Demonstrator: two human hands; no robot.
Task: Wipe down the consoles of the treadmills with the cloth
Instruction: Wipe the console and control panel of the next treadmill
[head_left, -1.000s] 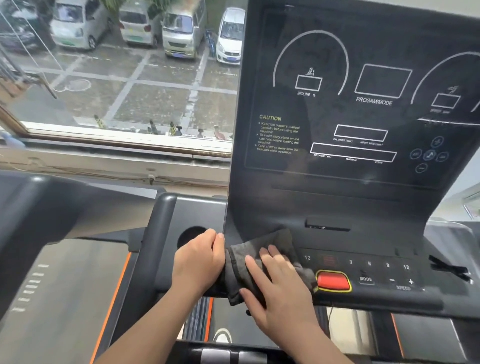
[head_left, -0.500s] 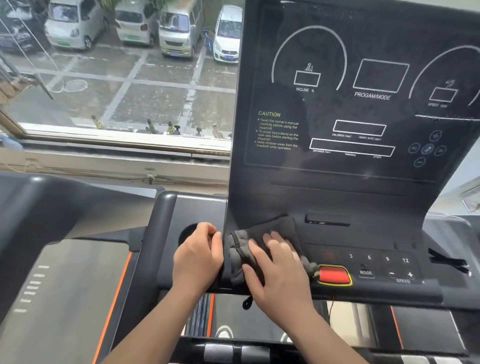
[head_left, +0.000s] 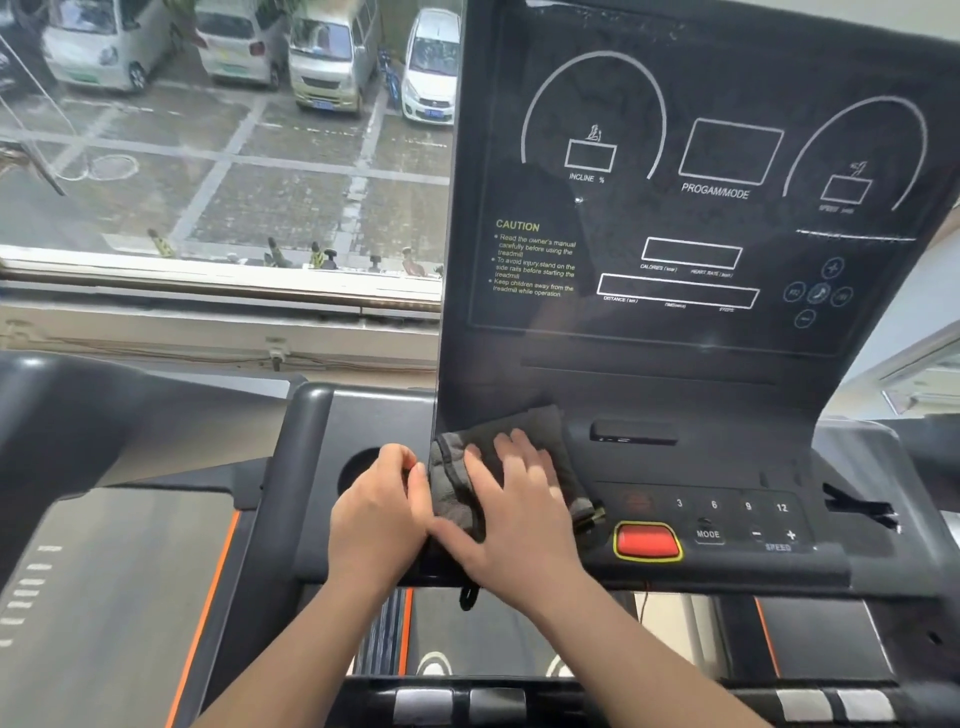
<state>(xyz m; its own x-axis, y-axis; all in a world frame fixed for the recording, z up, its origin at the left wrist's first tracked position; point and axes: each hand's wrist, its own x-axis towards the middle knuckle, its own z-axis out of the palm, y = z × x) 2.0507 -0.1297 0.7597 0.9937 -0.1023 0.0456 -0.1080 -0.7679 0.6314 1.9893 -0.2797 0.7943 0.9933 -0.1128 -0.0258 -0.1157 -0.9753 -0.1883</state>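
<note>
- Right fingers (head_left: 511, 449) lie spread and fairly straight, flat on the cloth (head_left: 540, 422), pressing it down rather than gripping it
- Over the last second those fingertips have slid up off the button strip and now sit about level with the narrow slot (head_left: 634, 434)
- The right hand (head_left: 519, 519) has followed, its heel moving back from the front lip of the console (head_left: 727, 467)
- Left fingers (head_left: 402, 462) are curled tight at the cloth's left edge; I cannot tell whether they pinch the fabric or only brace against the console's side
- The left hand (head_left: 379, 514) has barely shifted, staying between the cup holder (head_left: 358, 467) and the cloth
- The cloth is bunched in grey folds at its left side, lying on the console's lower left part with its top edge against the foot of the display panel (head_left: 623, 358)
- Its right corner stays near the red stop button (head_left: 647, 540) without covering it
- A dark loop (head_left: 467, 597) hangs below the console edge
- My reading: this is one short upward stroke in the left corner
- The number keys, the slot area and the whole display panel look unwiped as yet, so most of this console remains to be done
</note>
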